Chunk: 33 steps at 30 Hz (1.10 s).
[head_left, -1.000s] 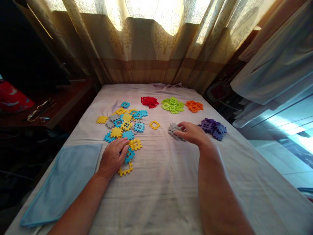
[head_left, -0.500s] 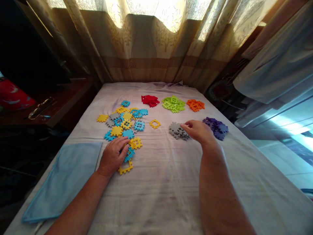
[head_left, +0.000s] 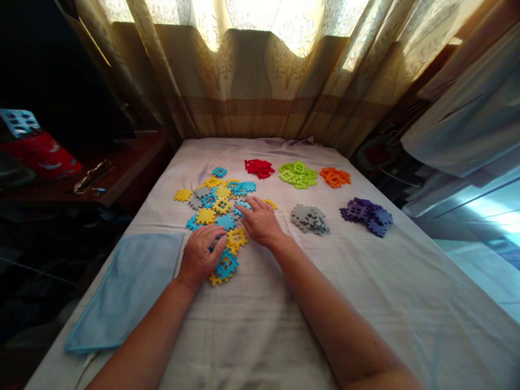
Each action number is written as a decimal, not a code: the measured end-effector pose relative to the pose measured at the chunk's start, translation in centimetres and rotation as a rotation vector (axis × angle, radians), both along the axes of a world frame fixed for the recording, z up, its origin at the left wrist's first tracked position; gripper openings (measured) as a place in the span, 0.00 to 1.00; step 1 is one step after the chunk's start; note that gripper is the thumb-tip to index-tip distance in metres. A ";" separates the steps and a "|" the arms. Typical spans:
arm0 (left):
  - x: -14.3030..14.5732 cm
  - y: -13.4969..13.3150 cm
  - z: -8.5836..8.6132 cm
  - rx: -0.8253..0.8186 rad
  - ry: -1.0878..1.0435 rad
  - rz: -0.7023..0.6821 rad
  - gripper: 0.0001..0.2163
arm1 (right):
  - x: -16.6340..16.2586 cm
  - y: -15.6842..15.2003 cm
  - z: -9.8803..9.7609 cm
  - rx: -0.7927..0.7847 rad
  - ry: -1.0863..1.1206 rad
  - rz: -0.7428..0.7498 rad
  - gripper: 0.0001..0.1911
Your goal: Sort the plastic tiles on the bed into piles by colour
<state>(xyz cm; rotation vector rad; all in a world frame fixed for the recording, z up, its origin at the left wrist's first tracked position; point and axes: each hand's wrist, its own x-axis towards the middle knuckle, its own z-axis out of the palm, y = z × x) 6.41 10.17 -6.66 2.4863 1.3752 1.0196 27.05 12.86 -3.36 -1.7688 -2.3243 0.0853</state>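
Flat toothed building tiles in yellow, blue and grey lie in a mixed heap on the bed. My left hand (head_left: 201, 254) rests at the near left side of this heap, thumb apart from the fingers, beside a blue tile (head_left: 226, 264) and a yellow window tile (head_left: 236, 237). My right hand (head_left: 262, 221) reaches over the heap's right side with its fingers apart. Its fingertips are at a blue window tile (head_left: 242, 208), which they partly cover. Behind that hand, a yellow frame tile (head_left: 270, 204) is mostly hidden.
Sorted piles stand apart: red tiles (head_left: 259, 168), lime green tiles (head_left: 298, 174), orange tiles (head_left: 335, 177), grey tiles (head_left: 309, 218) and purple tiles (head_left: 366, 215). A light blue cloth pad (head_left: 130, 287) lies at left. Beyond the bed are a wooden table (head_left: 138, 168) and a curtain (head_left: 252, 81).
My right hand has moved left from the grey pile to the mixed heap. Near my left hand, the blue tile now overlaps the nearest yellow tile. The whole view has shifted slightly.
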 end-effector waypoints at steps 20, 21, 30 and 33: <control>0.2 -0.9 1.3 -0.045 0.079 0.103 0.21 | -0.9 1.5 0.6 0.023 -0.036 0.014 0.23; 0.1 -0.9 1.3 -0.039 0.077 0.103 0.21 | -1.2 1.9 0.5 -0.004 -0.041 0.026 0.26; 0.1 -0.3 0.2 -0.025 0.148 0.112 0.18 | -1.1 2.1 -0.2 -0.091 0.002 0.017 0.23; 0.1 -0.1 -0.1 -0.052 0.202 0.116 0.19 | -1.1 2.4 -0.1 -0.112 -0.009 0.015 0.29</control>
